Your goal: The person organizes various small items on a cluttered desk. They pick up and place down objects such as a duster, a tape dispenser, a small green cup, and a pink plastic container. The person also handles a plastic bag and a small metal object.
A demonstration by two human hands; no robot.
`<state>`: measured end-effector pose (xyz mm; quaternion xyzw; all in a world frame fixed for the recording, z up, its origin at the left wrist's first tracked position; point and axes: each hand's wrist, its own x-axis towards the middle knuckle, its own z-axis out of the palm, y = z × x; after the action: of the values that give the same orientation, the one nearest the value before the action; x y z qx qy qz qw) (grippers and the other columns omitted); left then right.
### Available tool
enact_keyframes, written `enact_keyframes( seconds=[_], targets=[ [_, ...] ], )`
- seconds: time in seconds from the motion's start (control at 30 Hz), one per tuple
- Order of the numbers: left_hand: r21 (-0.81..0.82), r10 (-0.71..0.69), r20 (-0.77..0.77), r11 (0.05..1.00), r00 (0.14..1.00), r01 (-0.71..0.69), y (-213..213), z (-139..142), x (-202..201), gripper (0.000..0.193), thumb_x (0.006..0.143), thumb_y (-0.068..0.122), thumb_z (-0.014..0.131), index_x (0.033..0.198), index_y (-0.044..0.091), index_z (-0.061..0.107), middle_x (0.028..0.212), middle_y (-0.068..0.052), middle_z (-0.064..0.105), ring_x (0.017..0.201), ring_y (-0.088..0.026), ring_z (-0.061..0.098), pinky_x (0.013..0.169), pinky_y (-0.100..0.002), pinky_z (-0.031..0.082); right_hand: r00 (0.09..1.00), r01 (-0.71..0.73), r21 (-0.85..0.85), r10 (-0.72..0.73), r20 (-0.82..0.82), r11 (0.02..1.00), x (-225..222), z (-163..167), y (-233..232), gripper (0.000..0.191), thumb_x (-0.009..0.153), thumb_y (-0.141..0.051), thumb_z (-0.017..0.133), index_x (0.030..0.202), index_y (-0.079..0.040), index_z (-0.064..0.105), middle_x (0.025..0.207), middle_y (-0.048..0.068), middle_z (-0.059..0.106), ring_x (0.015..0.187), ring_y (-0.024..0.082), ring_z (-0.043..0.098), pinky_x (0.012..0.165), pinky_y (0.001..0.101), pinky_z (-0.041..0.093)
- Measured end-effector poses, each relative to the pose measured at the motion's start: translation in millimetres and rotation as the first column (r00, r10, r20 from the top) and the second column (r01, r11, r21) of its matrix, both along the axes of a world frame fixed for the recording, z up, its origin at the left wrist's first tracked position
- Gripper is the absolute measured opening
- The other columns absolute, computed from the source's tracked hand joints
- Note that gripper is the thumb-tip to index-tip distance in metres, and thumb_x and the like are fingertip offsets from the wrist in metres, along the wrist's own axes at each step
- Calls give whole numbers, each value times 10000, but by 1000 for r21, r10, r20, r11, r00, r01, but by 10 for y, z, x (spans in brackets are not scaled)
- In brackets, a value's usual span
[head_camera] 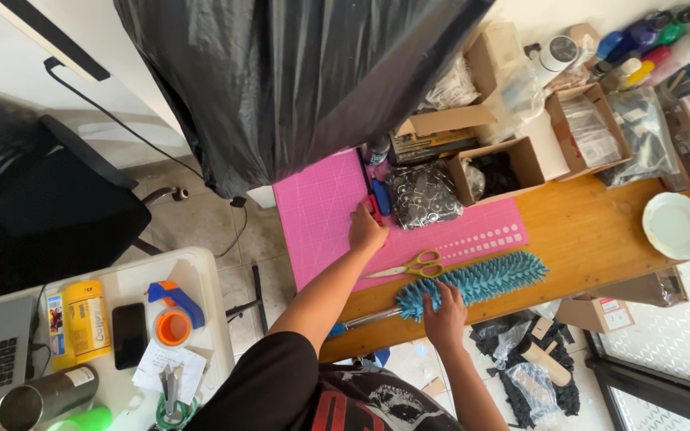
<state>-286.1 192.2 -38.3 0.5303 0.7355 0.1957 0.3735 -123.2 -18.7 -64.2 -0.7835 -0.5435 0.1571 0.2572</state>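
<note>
Your left hand (366, 231) is closed on a small red tool (372, 207) on the pink mat (321, 215). The scissors (410, 266) lie between your hands and could snag a sleeve. Your right hand (445, 316) presses flat and open on the blue duster (481, 281) near the table (592, 231) edge; it may slide off.

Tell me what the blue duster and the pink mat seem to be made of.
Blue duster: apparently soft chenille-like microfibre, matte, judging by its plump tufted fingers; the handle looks like shiny metal. Pink mat: probably flexible plastic or vinyl, smooth and matte, with a printed grid.
</note>
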Motion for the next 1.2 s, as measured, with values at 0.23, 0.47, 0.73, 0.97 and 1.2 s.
enact_keyframes(
  seconds=[0.23, 0.47, 0.73, 0.97, 1.2],
  targets=[
    [-30, -95, 5, 995, 995, 95, -40, 68, -170, 890, 832, 397, 774, 1483, 24, 295, 1310, -287, 540, 1118, -455, 639, 912, -523, 557, 995, -99, 87, 100, -3, 991, 20, 66, 29, 433, 900, -268, 711, 1288, -90, 636, 1295, 161, 617, 1208, 378, 576, 976, 503, 429],
    [198, -155, -172, 962, 973, 188, -799, -188, -1098, 725, 855, 418, 755, 1403, 18, 499, 1268, -265, 626, 1169, -437, 614, 976, -500, 513, 987, -133, -26, 130, -91, 991, 206, 131, -178, 456, 890, -306, 701, 1294, -109, 627, 1299, 139, 616, 1112, 337, 618, 969, 487, 453],
    [205, 27, -299, 978, 954, 36, -2734, -226, -2027, 574, 889, 368, 720, 1341, 45, 571, 1328, -180, 589, 1239, -393, 547, 1038, -485, 459, 848, -526, 122, 531, -10, 842, -214, 166, -17, 407, 897, -264, 712, 1250, -75, 641, 1237, 170, 631, 1171, 404, 581, 942, 522, 458],
    [219, 167, -252, 969, 953, -112, -3799, -170, -2244, 561, 877, 360, 721, 1348, 85, 588, 1336, -168, 585, 1232, -378, 555, 1032, -488, 457, 652, -739, 295, 753, 87, 606, -930, 337, 259, 419, 857, -209, 742, 1227, -32, 656, 1227, 194, 645, 1114, 412, 634, 944, 503, 519],
    [297, 395, -244, 900, 885, -320, -4582, -52, -2717, 512, 878, 321, 709, 1325, 90, 619, 1277, -170, 642, 1136, -384, 627, 923, -494, 509, 466, -858, 128, 859, -212, 497, -1682, 417, -147, 394, 935, -238, 695, 1265, -28, 645, 1215, 199, 669, 1007, 346, 696, 858, 442, 560]
  ],
)
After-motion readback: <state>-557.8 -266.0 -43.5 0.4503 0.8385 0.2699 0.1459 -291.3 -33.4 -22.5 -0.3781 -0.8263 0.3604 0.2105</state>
